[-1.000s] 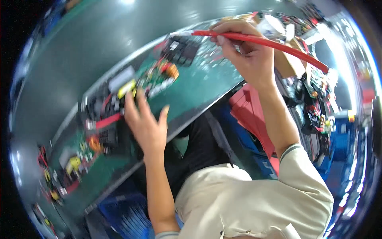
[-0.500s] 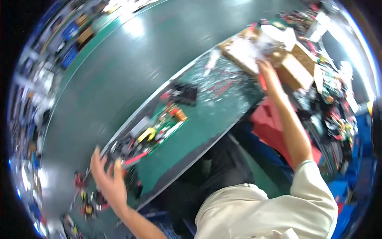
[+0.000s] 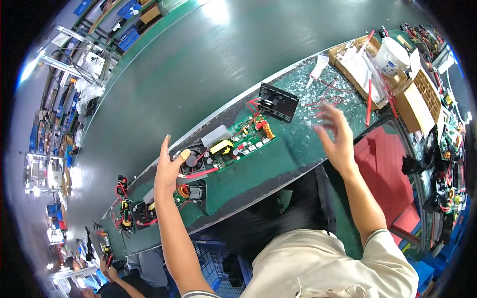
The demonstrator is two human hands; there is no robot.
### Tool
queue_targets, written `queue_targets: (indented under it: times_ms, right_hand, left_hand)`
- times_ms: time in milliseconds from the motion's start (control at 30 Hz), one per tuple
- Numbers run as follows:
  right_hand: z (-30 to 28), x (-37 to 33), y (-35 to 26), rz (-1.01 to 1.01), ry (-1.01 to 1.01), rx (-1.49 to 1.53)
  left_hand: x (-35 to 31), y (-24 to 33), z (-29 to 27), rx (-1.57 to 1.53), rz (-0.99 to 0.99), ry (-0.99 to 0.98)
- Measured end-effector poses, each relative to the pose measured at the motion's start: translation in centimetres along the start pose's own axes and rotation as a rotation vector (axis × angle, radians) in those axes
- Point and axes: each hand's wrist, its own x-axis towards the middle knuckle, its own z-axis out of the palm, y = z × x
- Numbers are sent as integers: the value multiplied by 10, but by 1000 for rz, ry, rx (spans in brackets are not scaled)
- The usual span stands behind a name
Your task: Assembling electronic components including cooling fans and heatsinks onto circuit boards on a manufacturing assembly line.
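Observation:
My left hand (image 3: 168, 171) is beside the black cooling fan (image 3: 193, 158), thumb and forefinger apart and a yellowish cover on the thumb tip. Nothing shows in its grasp. From the fan a green circuit board (image 3: 243, 148) stretches to the right, carrying a yellow-wrapped transformer (image 3: 221, 146), a copper coil and a grey metal plate (image 3: 216, 135). Red wires run from the board to a slotted black end panel (image 3: 279, 102) tilted behind it. My right hand (image 3: 339, 144) hovers over the bench to the right of that panel, fingers spread and holding nothing.
Loose red wires (image 3: 328, 99) and a white glue tube (image 3: 318, 68) lie beyond my right hand. Farther right are a shallow carton (image 3: 343, 62), a white tub (image 3: 392, 57) and a divided cardboard box (image 3: 417, 104). More board assemblies (image 3: 131, 211) and a co-worker's hand (image 3: 108, 268) are at lower left.
My right hand has left the carton and come back leftward over the bench. The view has turned, and my left hand now appears closer to the fan.

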Motion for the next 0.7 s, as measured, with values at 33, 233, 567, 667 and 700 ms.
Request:
queue_targets:
  times_ms: [33, 233, 567, 667, 700]
  right_hand:
    - [7, 12, 5, 21, 68, 73]
    - [21, 95, 16, 243, -288, -53]
    - [116, 229, 11, 155, -258, 72]
    - [182, 256, 30, 198, -270, 68]
    - [180, 262, 55, 322, -283, 105]
  left_hand:
    - [-3, 5, 1, -98, -1, -25]
    - [-2, 14, 2, -212, 55, -64]
    - [133, 77, -50, -334, 297, 130]
    - [189, 38, -71, -35, 365, 421]
    - [197, 44, -48, 96, 399, 438]
